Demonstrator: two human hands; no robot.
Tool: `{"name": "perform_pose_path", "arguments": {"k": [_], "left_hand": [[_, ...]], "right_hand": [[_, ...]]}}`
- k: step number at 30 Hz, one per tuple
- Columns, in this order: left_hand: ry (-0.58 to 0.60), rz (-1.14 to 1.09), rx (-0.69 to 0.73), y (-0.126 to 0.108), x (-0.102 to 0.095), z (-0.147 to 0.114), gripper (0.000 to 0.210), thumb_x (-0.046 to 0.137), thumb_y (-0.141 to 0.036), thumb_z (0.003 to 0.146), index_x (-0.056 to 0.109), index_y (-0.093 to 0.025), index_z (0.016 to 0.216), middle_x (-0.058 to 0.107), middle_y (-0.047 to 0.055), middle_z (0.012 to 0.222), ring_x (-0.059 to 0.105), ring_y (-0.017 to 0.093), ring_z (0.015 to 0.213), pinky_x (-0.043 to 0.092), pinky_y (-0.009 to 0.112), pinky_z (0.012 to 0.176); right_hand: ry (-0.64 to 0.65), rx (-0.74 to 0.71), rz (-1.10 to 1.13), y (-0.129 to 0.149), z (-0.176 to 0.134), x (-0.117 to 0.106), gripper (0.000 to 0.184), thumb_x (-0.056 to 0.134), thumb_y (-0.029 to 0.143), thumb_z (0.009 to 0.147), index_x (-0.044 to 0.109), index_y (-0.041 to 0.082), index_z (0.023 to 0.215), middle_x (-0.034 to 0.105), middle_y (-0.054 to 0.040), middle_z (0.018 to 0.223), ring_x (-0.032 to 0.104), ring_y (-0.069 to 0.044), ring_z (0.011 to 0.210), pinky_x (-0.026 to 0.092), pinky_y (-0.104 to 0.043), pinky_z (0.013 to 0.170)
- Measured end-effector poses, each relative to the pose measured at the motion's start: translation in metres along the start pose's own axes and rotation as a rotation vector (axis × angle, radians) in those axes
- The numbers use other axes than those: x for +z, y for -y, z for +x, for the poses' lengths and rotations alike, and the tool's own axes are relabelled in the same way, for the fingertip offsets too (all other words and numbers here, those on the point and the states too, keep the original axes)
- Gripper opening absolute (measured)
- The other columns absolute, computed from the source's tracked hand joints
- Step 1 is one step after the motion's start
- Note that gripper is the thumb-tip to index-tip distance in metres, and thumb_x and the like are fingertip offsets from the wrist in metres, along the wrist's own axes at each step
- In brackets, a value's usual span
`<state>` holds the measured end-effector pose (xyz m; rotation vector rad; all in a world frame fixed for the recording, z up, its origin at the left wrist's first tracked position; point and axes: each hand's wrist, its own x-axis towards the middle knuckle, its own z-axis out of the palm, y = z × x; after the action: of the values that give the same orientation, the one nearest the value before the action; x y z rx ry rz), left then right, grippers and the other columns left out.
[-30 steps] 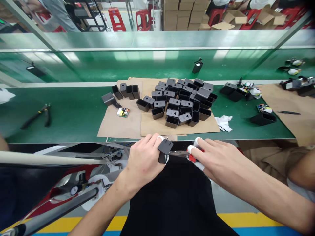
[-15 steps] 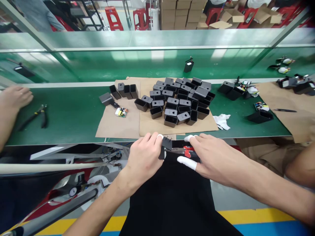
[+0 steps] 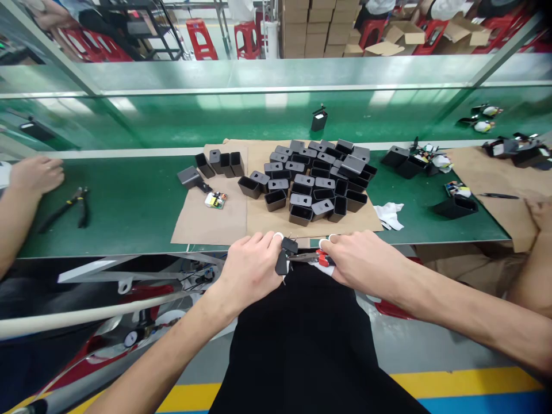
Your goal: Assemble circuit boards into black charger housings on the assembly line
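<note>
My left hand (image 3: 255, 265) is closed on a small black plug piece (image 3: 288, 246) with thin metal pins, held above my lap just off the bench edge. My right hand (image 3: 366, 260) is wrapped round red-handled pliers (image 3: 322, 259). Their metal jaws point left and reach the plug piece; whether they grip it I cannot tell. White finger covers show on both hands. Beyond them, many black plastic housings (image 3: 301, 214) stand grouped on brown cardboard (image 3: 267, 227). A small circuit board (image 3: 215, 200) lies to their left, near a black housing (image 3: 188, 176) lying on its side.
At the left, another person's hand (image 3: 38, 174) rests beside cutting pliers (image 3: 66, 210) on the green bench (image 3: 125, 201). Crumpled white tissue (image 3: 388, 215) and a housing with a board (image 3: 455, 206) lie right. Another person's arm (image 3: 532, 259) is at the right edge. A white bar (image 3: 107, 316) runs low left.
My right thumb and fingers, spread around the pliers before, have closed on the handles. The pliers have tilted up towards the plug piece. My view has shifted slightly.
</note>
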<state>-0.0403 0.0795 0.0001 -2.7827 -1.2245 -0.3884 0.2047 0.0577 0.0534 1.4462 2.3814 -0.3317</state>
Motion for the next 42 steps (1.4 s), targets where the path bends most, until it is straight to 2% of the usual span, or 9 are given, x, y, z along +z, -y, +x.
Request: {"name": "perform_pose_path", "arguments": {"k": [9, 24, 31, 36, 42], "left_hand": [[0.000, -0.013, 0.018, 0.006, -0.003, 0.003, 0.011, 0.058, -0.013, 0.082, 0.058, -0.021, 0.089, 0.068, 0.000, 0.079, 0.066, 0.020, 0.071, 0.041, 0.037, 0.061], [0.080, -0.083, -0.023, -0.002, -0.007, -0.009, 0.022, 0.059, -0.012, 0.073, 0.059, -0.021, 0.093, 0.071, 0.001, 0.082, 0.071, 0.023, 0.076, 0.045, 0.037, 0.062], [0.105, -0.078, -0.050, -0.011, -0.005, -0.033, 0.018, 0.059, -0.011, 0.075, 0.060, -0.021, 0.090, 0.070, 0.002, 0.083, 0.070, 0.022, 0.076, 0.048, 0.037, 0.066], [0.147, -0.094, -0.083, -0.022, -0.004, -0.052, 0.024, 0.059, -0.010, 0.074, 0.062, -0.020, 0.095, 0.072, 0.003, 0.087, 0.070, 0.023, 0.077, 0.048, 0.038, 0.066], [0.229, -0.164, -0.159, -0.054, 0.005, -0.107, 0.026, 0.061, -0.011, 0.069, 0.063, -0.021, 0.093, 0.072, 0.004, 0.087, 0.071, 0.025, 0.077, 0.050, 0.038, 0.065]], "right_hand": [[0.034, 0.014, 0.002, 0.000, 0.001, -0.006, 0.016, 0.055, 0.011, 0.089, 0.067, 0.017, 0.097, 0.078, -0.0094, 0.094, 0.076, -0.029, 0.078, 0.015, -0.035, 0.055], [0.035, -0.039, 0.016, 0.001, -0.002, 0.004, 0.012, 0.059, 0.014, 0.094, 0.068, 0.017, 0.100, 0.077, -0.0088, 0.093, 0.075, -0.027, 0.076, 0.016, -0.034, 0.056], [0.064, -0.090, 0.031, 0.012, -0.009, 0.012, 0.013, 0.060, 0.012, 0.093, 0.067, 0.017, 0.103, 0.076, -0.0088, 0.094, 0.077, -0.028, 0.079, 0.022, -0.032, 0.057], [0.080, -0.122, 0.027, 0.022, -0.018, 0.023, 0.014, 0.059, 0.009, 0.092, 0.066, 0.017, 0.102, 0.075, -0.0089, 0.093, 0.077, -0.027, 0.077, 0.029, -0.031, 0.056], [0.133, -0.169, 0.048, 0.052, -0.040, 0.052, 0.013, 0.062, 0.010, 0.089, 0.065, 0.017, 0.100, 0.075, -0.0080, 0.091, 0.077, -0.024, 0.073, 0.035, -0.029, 0.058]]}}
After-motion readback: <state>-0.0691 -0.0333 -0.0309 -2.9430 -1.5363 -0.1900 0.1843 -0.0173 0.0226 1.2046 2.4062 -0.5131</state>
